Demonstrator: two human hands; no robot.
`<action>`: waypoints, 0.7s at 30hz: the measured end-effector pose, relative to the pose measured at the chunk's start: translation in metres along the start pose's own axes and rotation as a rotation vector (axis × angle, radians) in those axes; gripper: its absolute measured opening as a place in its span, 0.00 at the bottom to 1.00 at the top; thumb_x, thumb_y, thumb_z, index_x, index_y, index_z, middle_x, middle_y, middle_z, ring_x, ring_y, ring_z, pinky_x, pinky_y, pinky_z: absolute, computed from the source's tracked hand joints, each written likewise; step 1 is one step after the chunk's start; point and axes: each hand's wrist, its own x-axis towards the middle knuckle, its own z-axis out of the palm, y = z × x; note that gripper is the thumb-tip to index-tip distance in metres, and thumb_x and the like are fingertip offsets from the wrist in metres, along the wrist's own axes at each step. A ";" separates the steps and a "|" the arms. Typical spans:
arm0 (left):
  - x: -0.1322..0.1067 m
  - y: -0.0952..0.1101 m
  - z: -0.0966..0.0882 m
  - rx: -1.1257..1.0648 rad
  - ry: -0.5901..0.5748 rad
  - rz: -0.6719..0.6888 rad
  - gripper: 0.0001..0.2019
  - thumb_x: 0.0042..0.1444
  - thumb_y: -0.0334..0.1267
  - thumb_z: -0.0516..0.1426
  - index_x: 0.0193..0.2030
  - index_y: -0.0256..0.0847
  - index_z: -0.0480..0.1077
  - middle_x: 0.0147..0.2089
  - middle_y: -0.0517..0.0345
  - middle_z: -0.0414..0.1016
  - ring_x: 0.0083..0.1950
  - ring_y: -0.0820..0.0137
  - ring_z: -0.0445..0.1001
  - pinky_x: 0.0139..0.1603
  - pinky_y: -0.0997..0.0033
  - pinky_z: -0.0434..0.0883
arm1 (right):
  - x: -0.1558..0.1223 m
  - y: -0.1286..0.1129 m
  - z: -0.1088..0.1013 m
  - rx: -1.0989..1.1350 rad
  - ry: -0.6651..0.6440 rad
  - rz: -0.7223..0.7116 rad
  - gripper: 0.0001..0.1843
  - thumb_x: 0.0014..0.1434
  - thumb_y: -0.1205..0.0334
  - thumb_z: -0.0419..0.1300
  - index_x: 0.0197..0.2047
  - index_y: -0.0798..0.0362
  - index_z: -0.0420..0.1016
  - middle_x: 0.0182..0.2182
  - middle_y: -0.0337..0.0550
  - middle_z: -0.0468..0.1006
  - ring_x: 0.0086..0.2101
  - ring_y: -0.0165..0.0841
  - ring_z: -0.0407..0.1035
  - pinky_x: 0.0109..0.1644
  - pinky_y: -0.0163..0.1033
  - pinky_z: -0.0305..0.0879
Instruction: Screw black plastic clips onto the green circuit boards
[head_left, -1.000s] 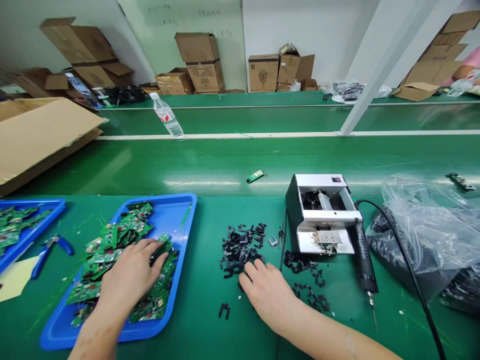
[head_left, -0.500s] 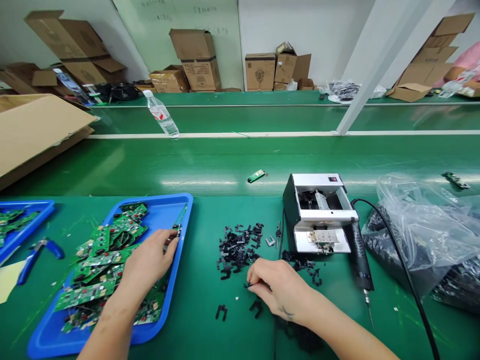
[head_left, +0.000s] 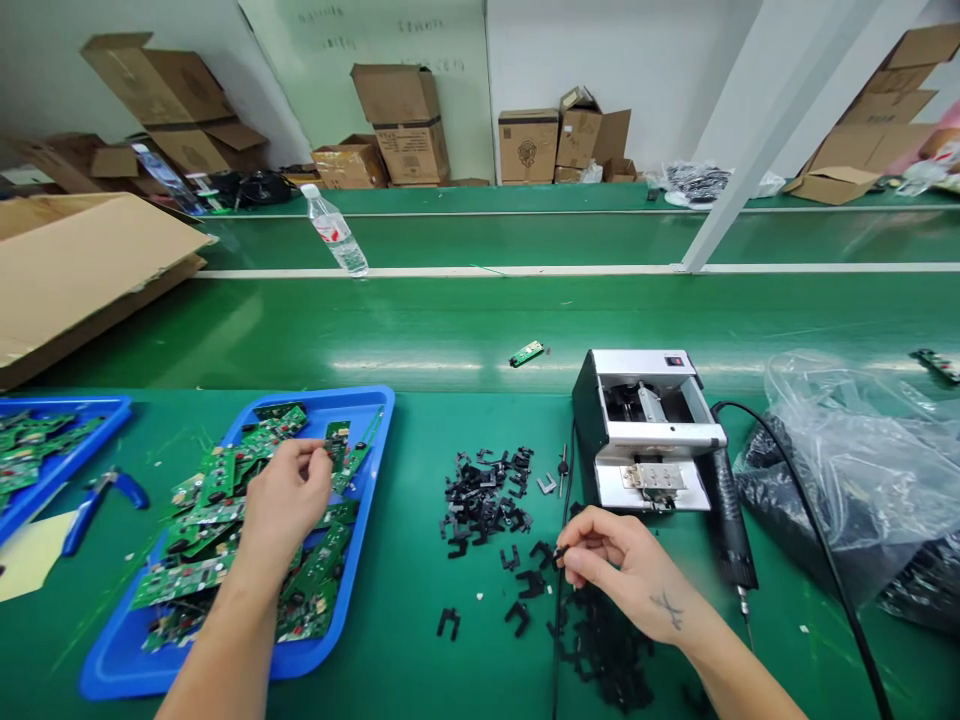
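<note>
My left hand (head_left: 286, 492) is lifted over the blue tray (head_left: 358, 405) of green circuit boards, fingers closed on one green circuit board (head_left: 339, 446) held upright. My right hand (head_left: 622, 568) rests on the green mat to the right of a pile of small black plastic clips (head_left: 482, 495), thumb and fingers pinched on one small black clip (head_left: 558, 553). More loose clips (head_left: 525, 585) lie just left of that hand, and a further heap (head_left: 604, 655) lies under my wrist.
A grey screw-feeder box (head_left: 643, 425) stands behind my right hand, with a black electric screwdriver (head_left: 731, 535) and its cable beside it. A clear bag of black parts (head_left: 862, 480) sits at right. Blue-handled pliers (head_left: 101, 497), a second blue tray (head_left: 64, 468), a water bottle (head_left: 335, 232) and cardboard boxes surround.
My left hand rose from the board pile with one board pinched in it. My right hand left the clip pile, moved right and toward me, and now pinches a clip.
</note>
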 end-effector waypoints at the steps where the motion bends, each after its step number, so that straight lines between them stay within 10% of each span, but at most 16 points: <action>1: -0.004 0.009 -0.003 -0.135 -0.008 -0.057 0.13 0.61 0.43 0.50 0.48 0.40 0.66 0.39 0.52 0.80 0.37 0.60 0.80 0.36 0.65 0.73 | -0.001 0.002 -0.001 0.063 -0.003 0.004 0.11 0.66 0.54 0.60 0.39 0.53 0.74 0.34 0.45 0.78 0.34 0.33 0.74 0.40 0.39 0.74; 6: -0.043 0.078 0.000 -0.842 -0.475 0.000 0.14 0.64 0.51 0.53 0.44 0.42 0.63 0.32 0.60 0.73 0.31 0.70 0.72 0.28 0.74 0.66 | -0.003 0.005 -0.007 0.300 0.002 -0.120 0.12 0.63 0.53 0.66 0.37 0.54 0.76 0.40 0.46 0.74 0.34 0.30 0.70 0.37 0.37 0.74; 12: -0.076 0.146 0.024 -1.019 -1.137 0.192 0.12 0.67 0.49 0.54 0.44 0.42 0.61 0.34 0.64 0.65 0.29 0.77 0.62 0.26 0.79 0.57 | -0.010 0.009 -0.020 0.401 0.048 -0.190 0.10 0.62 0.56 0.67 0.37 0.53 0.75 0.36 0.42 0.71 0.29 0.27 0.69 0.34 0.36 0.74; 21: -0.090 0.175 0.041 -0.623 -1.065 0.723 0.12 0.63 0.35 0.55 0.53 0.43 0.67 0.47 0.56 0.74 0.43 0.68 0.71 0.41 0.70 0.68 | -0.017 0.011 -0.034 0.443 0.035 -0.213 0.09 0.65 0.55 0.64 0.39 0.51 0.72 0.37 0.43 0.72 0.34 0.30 0.68 0.37 0.38 0.74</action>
